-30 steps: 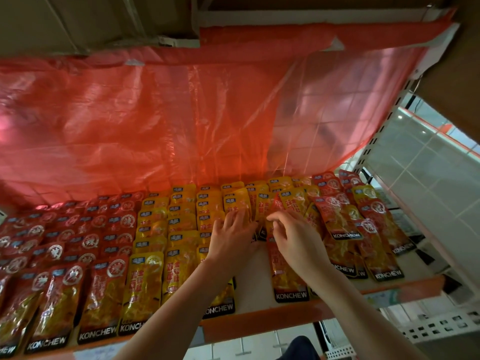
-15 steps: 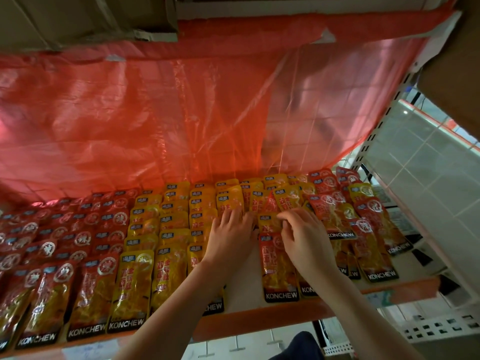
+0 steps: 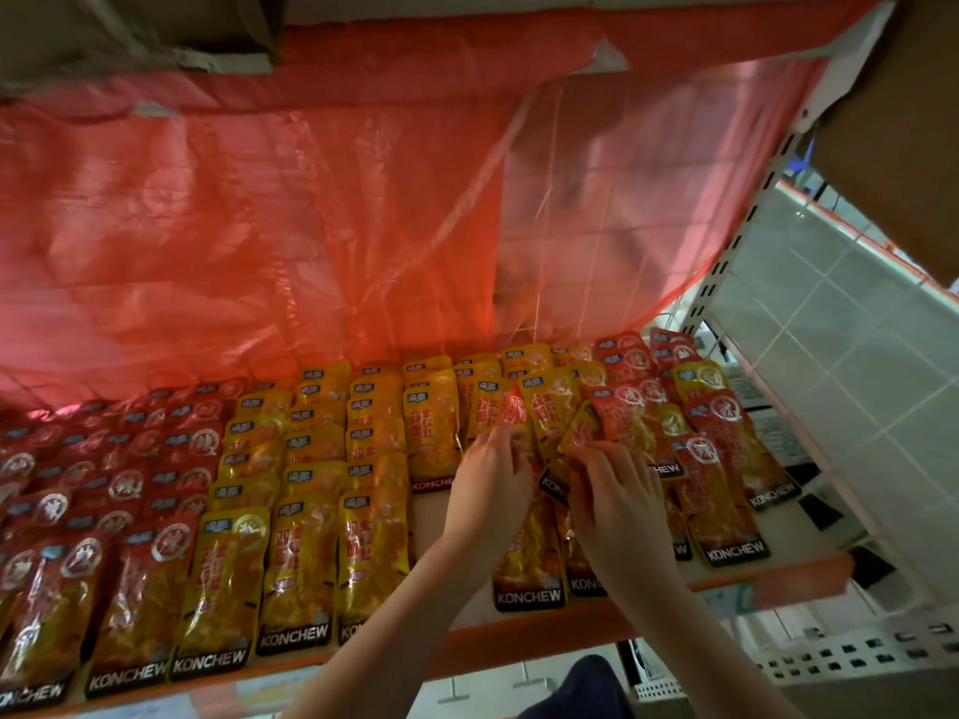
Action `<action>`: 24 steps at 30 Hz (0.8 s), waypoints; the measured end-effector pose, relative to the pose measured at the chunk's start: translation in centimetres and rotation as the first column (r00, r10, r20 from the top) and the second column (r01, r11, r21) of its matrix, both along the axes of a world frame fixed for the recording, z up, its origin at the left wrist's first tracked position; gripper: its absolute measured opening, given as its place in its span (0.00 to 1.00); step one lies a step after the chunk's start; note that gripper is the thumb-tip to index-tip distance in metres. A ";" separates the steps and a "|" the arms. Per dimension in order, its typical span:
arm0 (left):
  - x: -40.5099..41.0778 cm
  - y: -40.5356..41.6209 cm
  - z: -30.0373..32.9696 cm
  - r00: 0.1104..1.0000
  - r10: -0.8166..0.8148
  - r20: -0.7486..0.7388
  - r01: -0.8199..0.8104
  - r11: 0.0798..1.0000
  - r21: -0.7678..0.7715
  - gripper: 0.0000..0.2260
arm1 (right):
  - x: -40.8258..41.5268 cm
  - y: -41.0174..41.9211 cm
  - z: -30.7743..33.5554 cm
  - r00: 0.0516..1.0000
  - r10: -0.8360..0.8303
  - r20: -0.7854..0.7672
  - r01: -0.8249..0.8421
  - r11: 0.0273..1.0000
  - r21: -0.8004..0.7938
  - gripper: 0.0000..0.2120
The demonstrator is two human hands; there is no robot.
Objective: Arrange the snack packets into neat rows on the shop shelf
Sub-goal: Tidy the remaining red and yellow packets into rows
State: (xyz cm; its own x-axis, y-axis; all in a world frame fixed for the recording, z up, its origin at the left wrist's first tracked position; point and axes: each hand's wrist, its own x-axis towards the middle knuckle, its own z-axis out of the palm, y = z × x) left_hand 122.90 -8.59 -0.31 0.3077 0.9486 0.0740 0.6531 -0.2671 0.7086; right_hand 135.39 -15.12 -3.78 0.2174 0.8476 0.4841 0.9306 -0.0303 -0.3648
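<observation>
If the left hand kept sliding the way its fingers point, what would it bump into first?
Probably the tilted yellow packets right at the fingertips of the left hand, which already touch or pinch them. Beyond those hangs the red plastic sheet; depth is hard to judge.

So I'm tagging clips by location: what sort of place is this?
Most likely a small shop. Identical KONCHEW snack packets lie in rows on an orange-edged shelf with a slotted metal upright, and both hands are sorting them.
</observation>
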 end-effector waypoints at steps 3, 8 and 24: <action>0.3 0.1 0.0 0.999 0.032 0.011 -0.032 0.999 -0.036 0.12 | -0.1 0.3 0.0 1.000 -0.011 0.022 0.011 1.000 -0.013 0.16; 1.1 0.3 0.1 0.996 0.073 0.060 -0.068 0.994 -0.085 0.16 | -0.2 0.4 0.0 0.998 -0.001 0.060 0.002 1.000 -0.018 0.14; 2.8 2.4 0.9 0.979 0.114 0.171 -0.069 0.965 -0.252 0.08 | -0.1 0.4 0.2 0.998 0.041 -0.041 -0.042 0.999 -0.026 0.12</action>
State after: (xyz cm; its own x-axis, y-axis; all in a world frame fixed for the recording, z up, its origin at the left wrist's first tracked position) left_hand 125.71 -6.15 0.58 0.2215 0.9682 -0.1162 0.5204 -0.0166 0.8537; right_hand 135.33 -14.74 -3.62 0.2002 0.8687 0.4530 0.9159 -0.0018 -0.4014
